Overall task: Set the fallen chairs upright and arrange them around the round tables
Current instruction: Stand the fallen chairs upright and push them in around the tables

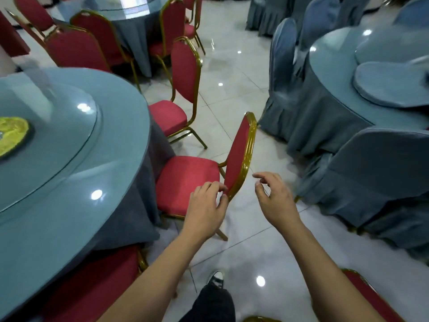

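While glossy white floor tiles (234, 73) mirror ceiling lights, a left hand (205, 209) touches an upright red chair (197, 173) at 12 o'clock; the right hand (275, 199) hovers loosely curled, empty, with the round table (76, 159) at 9.

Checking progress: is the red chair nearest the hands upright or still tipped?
Upright: the red chair has its seat level, back rising, beside the round table.

I see a bare floor aisle (234, 73) running between the red chair (192, 175) at the round table's edge (130, 135) and the draped chairs (371, 173) opposite
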The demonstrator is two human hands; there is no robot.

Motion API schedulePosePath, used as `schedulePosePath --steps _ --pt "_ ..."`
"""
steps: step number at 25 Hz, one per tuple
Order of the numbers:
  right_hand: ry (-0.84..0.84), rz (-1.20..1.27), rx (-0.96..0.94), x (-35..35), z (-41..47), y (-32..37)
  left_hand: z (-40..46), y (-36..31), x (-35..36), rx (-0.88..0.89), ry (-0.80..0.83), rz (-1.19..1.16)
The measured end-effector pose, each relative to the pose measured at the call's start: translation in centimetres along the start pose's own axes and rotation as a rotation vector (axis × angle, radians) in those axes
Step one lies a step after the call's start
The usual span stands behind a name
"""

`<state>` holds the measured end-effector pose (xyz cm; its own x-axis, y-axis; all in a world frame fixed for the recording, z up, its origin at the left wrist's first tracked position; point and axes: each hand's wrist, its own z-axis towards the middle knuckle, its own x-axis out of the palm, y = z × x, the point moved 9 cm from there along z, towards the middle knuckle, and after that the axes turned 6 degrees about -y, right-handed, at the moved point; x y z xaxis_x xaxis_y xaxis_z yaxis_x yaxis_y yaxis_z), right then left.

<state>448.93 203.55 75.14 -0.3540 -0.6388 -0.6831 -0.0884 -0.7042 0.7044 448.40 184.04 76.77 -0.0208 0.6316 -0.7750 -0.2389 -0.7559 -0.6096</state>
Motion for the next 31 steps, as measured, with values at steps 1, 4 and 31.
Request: schedulePosePath --steps 1,4,31 --pt "-0.010 -0.001 0.017 -0.9 1.4 -1.0 1.5 -0.8 1.2 0.015 0.010 -0.001" --pt "-0.017 -0.012 0.032 -2.9 5.7 -3.9 6.1 -2.9 5.3 0.040 0.023 0.001" --pt "0.732 -0.124 -0.672 13.5 39.0 -9.3 22.2 -2.3 20.2 -0.924 -0.373 0.227"
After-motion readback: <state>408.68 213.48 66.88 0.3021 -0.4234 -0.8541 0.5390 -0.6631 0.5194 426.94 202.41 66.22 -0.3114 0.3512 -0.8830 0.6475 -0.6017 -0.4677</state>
